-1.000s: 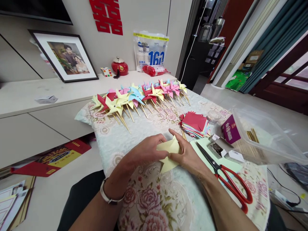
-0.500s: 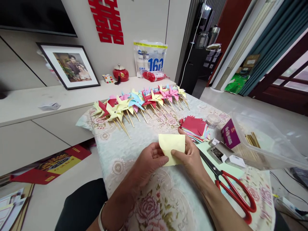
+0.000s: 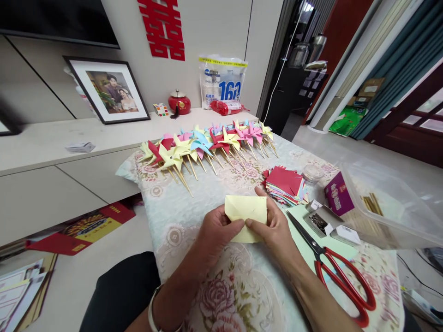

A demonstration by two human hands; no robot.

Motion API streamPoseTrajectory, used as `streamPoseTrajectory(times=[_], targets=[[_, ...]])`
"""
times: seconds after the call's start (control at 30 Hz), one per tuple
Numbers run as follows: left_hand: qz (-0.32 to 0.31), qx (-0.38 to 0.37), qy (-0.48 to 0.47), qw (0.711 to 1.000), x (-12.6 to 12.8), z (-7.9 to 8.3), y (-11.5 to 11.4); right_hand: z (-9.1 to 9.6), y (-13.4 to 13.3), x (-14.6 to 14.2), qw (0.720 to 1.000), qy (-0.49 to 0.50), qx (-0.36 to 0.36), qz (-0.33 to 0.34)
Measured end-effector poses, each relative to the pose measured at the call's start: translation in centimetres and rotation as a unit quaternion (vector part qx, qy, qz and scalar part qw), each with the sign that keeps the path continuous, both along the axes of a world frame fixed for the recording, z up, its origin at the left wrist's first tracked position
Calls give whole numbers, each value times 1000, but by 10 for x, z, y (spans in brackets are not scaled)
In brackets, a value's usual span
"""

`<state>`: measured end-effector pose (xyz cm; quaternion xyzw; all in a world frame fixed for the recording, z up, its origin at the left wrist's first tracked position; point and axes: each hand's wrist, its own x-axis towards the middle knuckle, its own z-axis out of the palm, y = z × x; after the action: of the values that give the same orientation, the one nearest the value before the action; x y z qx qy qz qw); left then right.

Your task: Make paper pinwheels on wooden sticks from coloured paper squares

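A pale yellow sheet of paper [image 3: 246, 207] is held above the tablecloth, in front of me. My left hand [image 3: 219, 228] grips its left side, the thumb lying across the front. From the other side my right hand [image 3: 272, 223] pinches it, and the two thumb tips almost meet near the sheet's middle. The fingers behind the paper are partly hidden. Beside my right forearm lie scissors [image 3: 316, 249] with red handles, on a pale green sheet [image 3: 301, 230]. A stack of coloured paper squares [image 3: 285, 182], red on top, sits just beyond my right hand.
Several paper pinwheels on sticks [image 3: 202, 145] lie along the table's far side. At the right stand a clear plastic bin [image 3: 391, 207] with sticks, an open box of small metal pieces [image 3: 318, 222], a white box [image 3: 346, 235] and a round clear container [image 3: 312, 174].
My left thumb has moved up and right on the sheet, closer to the right thumb. The paper now looks flatter across its top. The whole view has shifted slightly.
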<state>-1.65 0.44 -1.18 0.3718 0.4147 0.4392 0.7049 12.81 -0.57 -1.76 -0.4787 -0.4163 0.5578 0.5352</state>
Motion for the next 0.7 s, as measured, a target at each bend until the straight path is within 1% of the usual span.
streamPoseTrajectory(times=[0.13,0.33,0.53,0.7], targets=[[14,-3,22,1000,0,1,2,1,-1,-1,1000,6,-6,1],[6,-14,13,1000,-7,2,3,2,0,0,998,40,-38,27],[-11,-15,17,1000,-7,0,3,-4,0,-2,998,41,-41,19],[-19,-1,19,1000,-4,1,3,-2,1,-4,999,31,-38,5]])
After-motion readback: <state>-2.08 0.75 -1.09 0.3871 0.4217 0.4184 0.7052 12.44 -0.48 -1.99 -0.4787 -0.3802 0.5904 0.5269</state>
